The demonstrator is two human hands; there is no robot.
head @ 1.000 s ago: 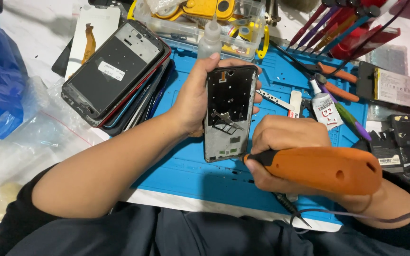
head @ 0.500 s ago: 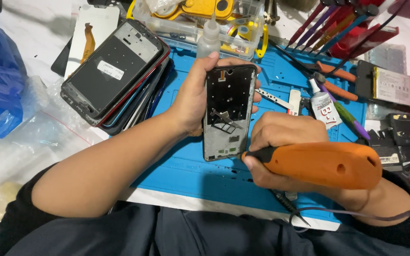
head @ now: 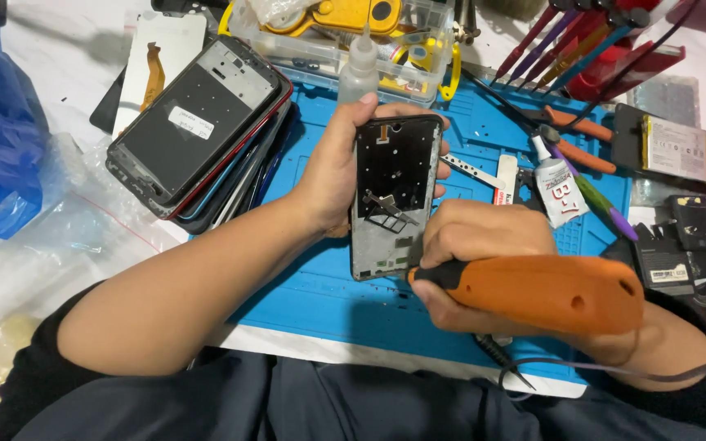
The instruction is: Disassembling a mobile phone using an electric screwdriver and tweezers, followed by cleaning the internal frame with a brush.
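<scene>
Left hand grips a bare phone frame; right hand clasps an orange power tool, best applied lightly and steadily.

The orange tool hides its tip behind the phone frame; the right hand covers the frame's lower corner; its cable leaves the picture's edge.

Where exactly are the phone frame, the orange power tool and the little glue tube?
phone frame [head: 394, 175], head view, on its dark inner panel.
orange power tool [head: 545, 290], head view, middle of its orange body.
glue tube [head: 560, 192], head view, on its white label.
</scene>
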